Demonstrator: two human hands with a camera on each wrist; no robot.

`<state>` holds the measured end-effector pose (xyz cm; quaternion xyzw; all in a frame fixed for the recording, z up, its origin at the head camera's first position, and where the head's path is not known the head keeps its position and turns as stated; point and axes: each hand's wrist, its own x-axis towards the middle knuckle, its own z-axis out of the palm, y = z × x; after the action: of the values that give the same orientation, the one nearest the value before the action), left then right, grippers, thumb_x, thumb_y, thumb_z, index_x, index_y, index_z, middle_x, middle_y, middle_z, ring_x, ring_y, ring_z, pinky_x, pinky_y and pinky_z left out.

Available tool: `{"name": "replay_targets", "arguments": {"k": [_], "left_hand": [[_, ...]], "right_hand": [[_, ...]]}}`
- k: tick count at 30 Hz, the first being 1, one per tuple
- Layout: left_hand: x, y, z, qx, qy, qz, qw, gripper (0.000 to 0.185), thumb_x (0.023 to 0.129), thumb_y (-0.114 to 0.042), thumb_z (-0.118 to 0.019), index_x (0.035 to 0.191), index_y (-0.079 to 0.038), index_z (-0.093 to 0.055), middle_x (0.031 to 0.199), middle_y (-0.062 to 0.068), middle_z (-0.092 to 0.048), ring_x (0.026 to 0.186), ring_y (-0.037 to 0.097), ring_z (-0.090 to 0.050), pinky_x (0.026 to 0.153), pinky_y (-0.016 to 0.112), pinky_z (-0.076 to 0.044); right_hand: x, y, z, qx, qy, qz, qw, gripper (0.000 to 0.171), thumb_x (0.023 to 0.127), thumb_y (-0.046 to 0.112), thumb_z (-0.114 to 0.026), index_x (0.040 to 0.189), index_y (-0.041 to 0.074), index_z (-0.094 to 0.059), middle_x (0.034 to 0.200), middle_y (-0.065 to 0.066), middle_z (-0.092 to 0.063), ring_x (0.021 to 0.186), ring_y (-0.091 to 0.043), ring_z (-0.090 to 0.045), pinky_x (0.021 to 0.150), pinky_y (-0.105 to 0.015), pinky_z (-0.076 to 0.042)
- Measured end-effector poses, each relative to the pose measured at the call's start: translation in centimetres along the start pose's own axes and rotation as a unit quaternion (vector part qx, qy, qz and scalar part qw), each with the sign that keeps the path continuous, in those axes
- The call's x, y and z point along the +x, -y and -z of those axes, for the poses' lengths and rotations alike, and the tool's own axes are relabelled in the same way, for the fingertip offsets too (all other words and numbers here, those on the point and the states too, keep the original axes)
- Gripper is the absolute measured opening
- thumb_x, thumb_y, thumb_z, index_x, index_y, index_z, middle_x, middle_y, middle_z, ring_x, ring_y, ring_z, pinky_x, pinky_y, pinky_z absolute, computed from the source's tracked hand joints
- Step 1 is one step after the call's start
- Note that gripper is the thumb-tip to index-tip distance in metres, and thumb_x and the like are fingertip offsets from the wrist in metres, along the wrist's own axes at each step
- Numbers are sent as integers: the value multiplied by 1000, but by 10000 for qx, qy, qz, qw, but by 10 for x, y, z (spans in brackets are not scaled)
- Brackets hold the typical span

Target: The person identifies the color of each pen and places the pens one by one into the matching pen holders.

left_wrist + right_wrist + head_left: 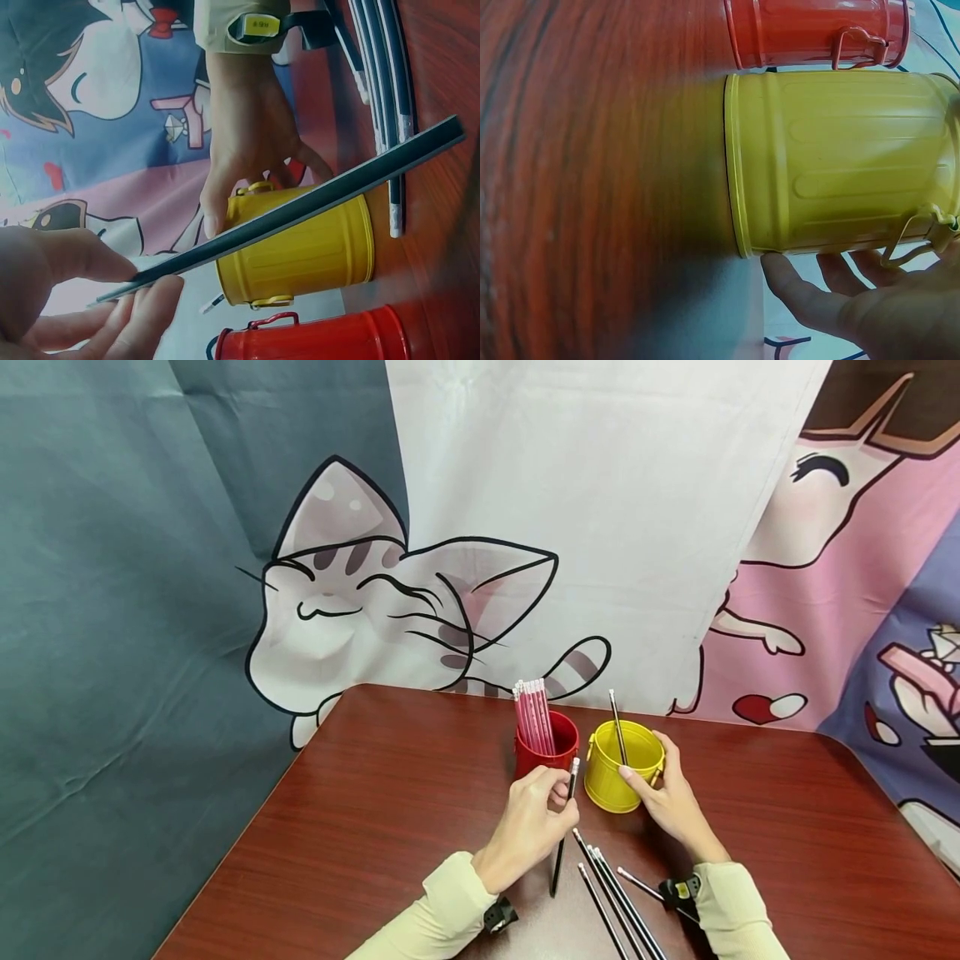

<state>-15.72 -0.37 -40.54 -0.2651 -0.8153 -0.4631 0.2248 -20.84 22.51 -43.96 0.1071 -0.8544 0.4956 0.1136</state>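
My left hand (557, 800) pinches a black pencil (563, 827) between thumb and fingers, eraser end up, just in front of the red bucket (546, 753). In the left wrist view that black pencil (300, 210) slants across the frame from my fingertips (142, 296). My right hand (654, 781) holds the yellow bucket (618, 772), thumb on its front and fingers round its right side. One black pencil (617, 727) stands in the yellow bucket. A bundle of red pencils (533, 717) stands in the red bucket. The yellow bucket (840, 157) fills the right wrist view, my fingers (810, 296) beside it.
Several black pencils (615, 893) lie on the brown table (375, 827) near its front edge, between my forearms. The two buckets stand side by side, almost touching. A cartoon cat backdrop (360, 593) hangs behind the table.
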Motion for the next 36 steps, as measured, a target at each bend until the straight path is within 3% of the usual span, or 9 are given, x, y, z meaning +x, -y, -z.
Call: {"name": "replay_targets", "arguments": {"k": [4, 7, 13, 18, 26, 31, 36], "left_hand": [[0, 0, 0, -658, -84, 13, 9978, 17, 77, 1, -62, 93, -1, -60, 81, 5, -57, 70, 10, -58, 60, 11, -50], [0, 1, 0, -838, -231, -187, 9960, 17, 79, 1, -63, 96, 1, -59, 83, 6, -56, 73, 10, -59, 61, 11, -50], [1, 5, -1, -735, -694, -1052, 9893, 21, 78, 4, -63, 98, -3, -59, 86, 7, -56, 77, 13, -59, 64, 15, -52], [3, 7, -1, -730, -868, -1431, 9832, 27, 75, 6, -65, 100, -1, -59, 88, 9, -56, 79, 16, -60, 65, 16, -52], [6, 9, 0, -651, -691, -1475, 9845, 24, 78, 4, -63, 101, -1, -58, 87, 8, -56, 78, 13, -59, 65, 13, -51], [10, 7, 2, -631, -592, -1454, 9856, 22, 79, 3, -62, 100, 0, -58, 86, 7, -55, 77, 11, -58, 64, 13, -51], [20, 7, 3, -557, -501, -1539, 9852, 23, 79, 2, -62, 102, 0, -58, 88, 7, -56, 78, 9, -59, 64, 13, -51]], "right_hand": [[3, -18, -2, -127, -35, 3, 9999, 77, 87, 26, -63, 144, 15, -12, 131, -20, -40, 112, -32, -46, 95, -39, -38], [4, -30, -4, -186, -68, 25, 9998, 78, 87, 28, -64, 144, 19, -11, 132, -17, -40, 113, -29, -46, 93, -29, -37], [3, -31, -4, -46, -31, -3, 10000, 79, 87, 28, -63, 144, 17, -10, 132, -20, -38, 113, -33, -44, 95, -53, -34], [-1, -12, -2, 38, 19, -58, 10000, 77, 88, 24, -63, 143, 10, -11, 131, -25, -37, 113, -38, -43, 95, -58, -32], [-2, 4, 0, -33, -32, 37, 10000, 75, 88, 21, -62, 142, 7, -12, 129, -27, -38, 110, -40, -44, 93, -58, -33], [4, -13, 0, 116, 20, 29, 9999, 78, 87, 23, -64, 143, 13, -11, 128, -24, -39, 111, -39, -44, 96, -60, -31], [8, -32, -3, -11, -56, 67, 10000, 79, 86, 28, -64, 144, 17, -11, 128, -20, -42, 110, -34, -46, 95, -55, -33]]}}
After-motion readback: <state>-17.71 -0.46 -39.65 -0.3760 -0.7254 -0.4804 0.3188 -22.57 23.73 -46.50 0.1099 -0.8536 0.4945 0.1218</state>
